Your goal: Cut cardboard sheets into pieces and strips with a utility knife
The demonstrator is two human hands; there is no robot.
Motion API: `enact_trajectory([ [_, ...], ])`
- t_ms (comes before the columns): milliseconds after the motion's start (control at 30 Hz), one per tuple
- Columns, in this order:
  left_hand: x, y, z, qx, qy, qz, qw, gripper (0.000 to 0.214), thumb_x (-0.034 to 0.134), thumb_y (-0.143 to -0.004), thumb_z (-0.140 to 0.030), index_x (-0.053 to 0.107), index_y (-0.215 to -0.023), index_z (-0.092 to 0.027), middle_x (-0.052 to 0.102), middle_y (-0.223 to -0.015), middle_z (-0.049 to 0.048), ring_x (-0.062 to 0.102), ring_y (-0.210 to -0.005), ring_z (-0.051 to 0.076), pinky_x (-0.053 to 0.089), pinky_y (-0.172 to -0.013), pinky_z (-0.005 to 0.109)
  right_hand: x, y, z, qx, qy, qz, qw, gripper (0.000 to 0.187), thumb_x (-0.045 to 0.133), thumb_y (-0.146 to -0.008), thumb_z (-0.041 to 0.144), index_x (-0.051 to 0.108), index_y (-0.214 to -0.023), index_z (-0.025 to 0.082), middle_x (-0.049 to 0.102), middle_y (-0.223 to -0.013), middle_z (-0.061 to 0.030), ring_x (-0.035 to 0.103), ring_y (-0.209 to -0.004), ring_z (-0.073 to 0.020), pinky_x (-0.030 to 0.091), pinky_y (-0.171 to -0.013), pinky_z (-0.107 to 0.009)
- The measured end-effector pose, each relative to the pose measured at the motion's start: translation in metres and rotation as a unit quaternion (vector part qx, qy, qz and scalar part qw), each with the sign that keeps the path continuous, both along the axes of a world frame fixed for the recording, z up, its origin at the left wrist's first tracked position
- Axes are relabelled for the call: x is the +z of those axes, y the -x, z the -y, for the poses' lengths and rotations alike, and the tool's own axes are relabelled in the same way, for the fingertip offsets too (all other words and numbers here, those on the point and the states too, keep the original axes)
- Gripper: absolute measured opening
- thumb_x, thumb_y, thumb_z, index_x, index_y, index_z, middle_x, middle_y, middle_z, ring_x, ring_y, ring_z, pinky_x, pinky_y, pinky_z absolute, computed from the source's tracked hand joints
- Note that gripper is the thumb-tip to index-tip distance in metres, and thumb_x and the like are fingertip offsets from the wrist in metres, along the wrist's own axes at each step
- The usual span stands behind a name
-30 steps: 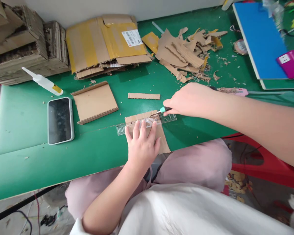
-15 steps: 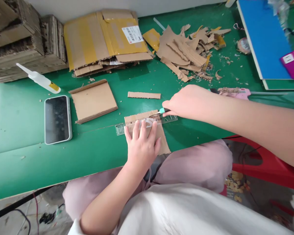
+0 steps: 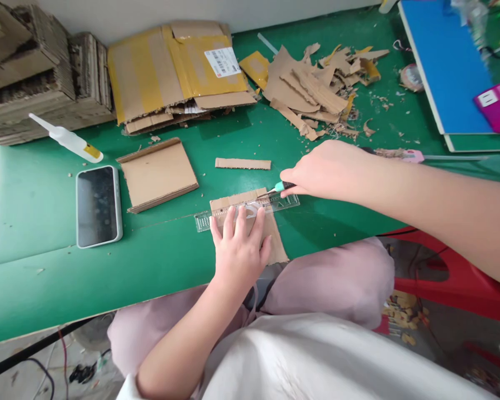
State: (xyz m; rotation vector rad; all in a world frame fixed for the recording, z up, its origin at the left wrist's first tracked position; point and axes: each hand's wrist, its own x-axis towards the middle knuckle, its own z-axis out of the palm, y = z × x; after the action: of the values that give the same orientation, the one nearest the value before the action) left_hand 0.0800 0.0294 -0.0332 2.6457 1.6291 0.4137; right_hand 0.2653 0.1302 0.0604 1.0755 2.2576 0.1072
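My left hand [image 3: 240, 244] lies with fingers spread on a clear plastic ruler [image 3: 204, 221], pressing it across a piece of cardboard [image 3: 278, 244] near the table edge. In my right hand [image 3: 320, 169] is a craft knife [image 3: 281, 186] with a black and teal handle. Its thin blade meets the cardboard along the ruler's far edge. Beyond them lies a narrow cardboard strip [image 3: 242, 164]. To the left rests a shallow cardboard tray shape [image 3: 160, 175] with raised edges on two sides.
A phone [image 3: 99, 206] and a white glue bottle [image 3: 70, 140] lie at left. Cardboard stacks [image 3: 45, 83] and a taped cardboard parcel [image 3: 175, 69] stand behind. Cardboard scraps [image 3: 312, 89] are heaped at the back, beside a blue board [image 3: 450, 66]. A pink-handled tool [image 3: 406, 156] lies behind my right forearm.
The knife tip has shifted slightly right along the ruler, and the right hand's grip has tilted a little. My left hand stays in place on the ruler.
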Motion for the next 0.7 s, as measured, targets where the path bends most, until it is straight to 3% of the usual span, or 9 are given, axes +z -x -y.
enact_trajectory([
  [300,0.001,0.001,-0.001,-0.010,-0.007,-0.010,1.000,0.044,0.043,-0.090,-0.038,0.054,-0.130,-0.023,0.056,-0.127,0.0181,0.049,-0.119,0.036,0.032,-0.099,0.061,-0.003,0.008,0.000,-0.008,0.009,0.002,1.000,0.041,0.038,-0.092,0.046,0.063,-0.098,0.015,0.069,-0.074,-0.0113,0.064,-0.070,-0.0210,0.028,-0.055,-0.027],
  [700,0.001,0.001,0.000,-0.007,-0.002,-0.004,1.000,0.044,0.043,-0.090,-0.038,0.054,-0.130,-0.023,0.056,-0.128,0.0181,0.049,-0.120,0.036,0.031,-0.099,0.061,-0.002,-0.004,0.001,-0.005,-0.002,0.005,1.000,0.042,0.037,-0.091,0.049,0.063,-0.099,0.017,0.068,-0.069,-0.0086,0.062,-0.064,-0.0205,0.028,-0.054,-0.027],
])
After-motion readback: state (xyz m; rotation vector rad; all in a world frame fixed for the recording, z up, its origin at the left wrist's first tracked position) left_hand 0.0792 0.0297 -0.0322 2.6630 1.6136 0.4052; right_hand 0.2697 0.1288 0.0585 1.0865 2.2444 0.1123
